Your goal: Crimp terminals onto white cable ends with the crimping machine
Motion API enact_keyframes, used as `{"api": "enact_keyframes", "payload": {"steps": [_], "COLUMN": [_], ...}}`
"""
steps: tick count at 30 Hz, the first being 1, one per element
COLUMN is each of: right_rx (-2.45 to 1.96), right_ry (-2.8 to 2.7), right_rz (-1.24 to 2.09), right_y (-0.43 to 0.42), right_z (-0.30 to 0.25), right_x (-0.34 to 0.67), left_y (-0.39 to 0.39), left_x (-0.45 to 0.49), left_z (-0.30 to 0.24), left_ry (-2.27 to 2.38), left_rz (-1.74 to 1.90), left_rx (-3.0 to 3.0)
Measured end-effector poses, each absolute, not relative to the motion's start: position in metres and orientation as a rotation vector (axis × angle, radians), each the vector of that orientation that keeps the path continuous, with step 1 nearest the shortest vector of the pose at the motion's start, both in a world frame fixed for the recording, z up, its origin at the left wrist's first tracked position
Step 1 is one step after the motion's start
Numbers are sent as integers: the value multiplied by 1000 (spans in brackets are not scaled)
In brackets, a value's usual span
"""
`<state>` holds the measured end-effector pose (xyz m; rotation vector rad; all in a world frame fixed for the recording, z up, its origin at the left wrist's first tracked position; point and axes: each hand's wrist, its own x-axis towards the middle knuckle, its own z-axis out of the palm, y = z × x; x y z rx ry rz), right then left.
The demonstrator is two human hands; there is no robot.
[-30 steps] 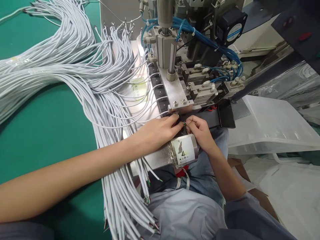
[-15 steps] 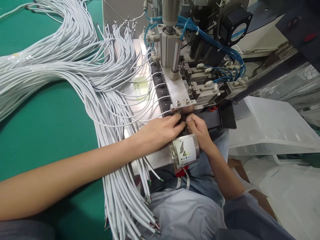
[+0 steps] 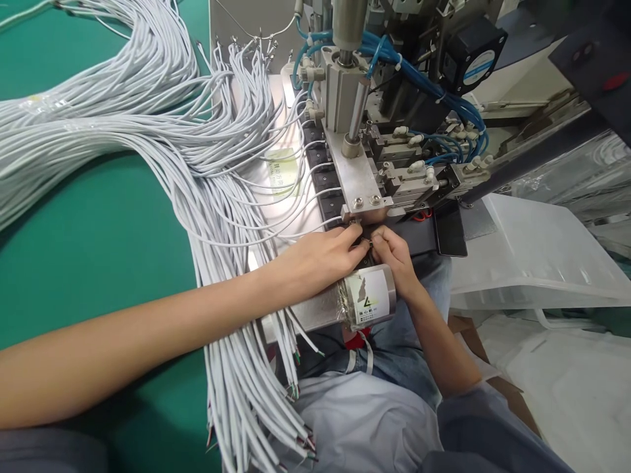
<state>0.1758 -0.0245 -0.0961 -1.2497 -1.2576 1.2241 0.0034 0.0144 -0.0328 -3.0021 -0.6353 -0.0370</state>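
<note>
My left hand (image 3: 320,259) reaches across the bundle of white cables (image 3: 231,289) to the front end of the machine's black fixture row (image 3: 328,182). Its thumb and index finger are closed on a white cable, mostly hidden under the fingers. My right hand (image 3: 398,263) meets it from the right, fingertips pinched on thin wire ends (image 3: 369,243) at the cable's tip. Both hands are just below the metal press plate (image 3: 355,177). Several white cables run from the bundle into the black fixtures behind my left hand.
Above the hands stands a pneumatic cylinder (image 3: 340,92) with blue air hoses (image 3: 419,75). A rounded metal end with a white label (image 3: 369,295) sits just in front. At right are a dark flat panel (image 3: 449,228) and a translucent plastic bin (image 3: 552,243). A green mat (image 3: 98,256) lies left.
The view has shifted slightly, so the machine appears a little farther right. Both hands keep nearly the same pinching pose at the fixture; the fingertips have barely moved.
</note>
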Motion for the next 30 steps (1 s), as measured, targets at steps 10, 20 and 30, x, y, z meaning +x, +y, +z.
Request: {"api": "enact_keyframes", "payload": {"steps": [10,20,30], "right_rx": [-1224,-1425,-1560], "right_ry": [-1192,-1224,-1676], "right_rz": [1234,936,564], "right_y": [-19,-20,-133], "right_z": [-92,-95,-59], "right_x": [173,180,129], "left_y": [12,-3,-1], "left_x": [4,-3,-1], "left_z": [-30,-9,-16], "left_ry": [-622,-764,-1168], "left_rz": [-45,12,173], "left_rx": [-2942,-2818,-2680]}}
